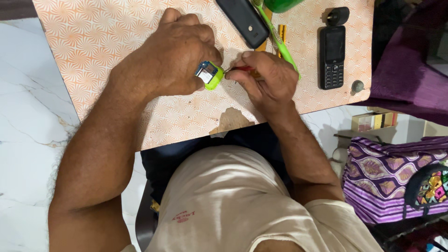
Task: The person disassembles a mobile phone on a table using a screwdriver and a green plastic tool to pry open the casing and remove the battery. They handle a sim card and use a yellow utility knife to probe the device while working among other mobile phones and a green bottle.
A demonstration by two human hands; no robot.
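Observation:
My left hand (pixel 175 53) grips a small lime-green gadget (pixel 211 75) with a blue circuit board showing in its open face, held just above the orange patterned table (pixel 102 32). My right hand (pixel 268 77) is closed around a red-handled screwdriver (pixel 243 68), whose tip touches the gadget's right side. Both hands meet near the table's middle, close to its front edge.
A black keypad phone (pixel 332 57) lies at the right, with a small black part (pixel 338 16) above it and a round knob (pixel 358 86) below. Another black phone (pixel 242 19) and a green stick (pixel 276 37) lie at the back. The table's front edge is chipped (pixel 229 120). A purple patterned bag (pixel 396 182) sits on the floor at the right.

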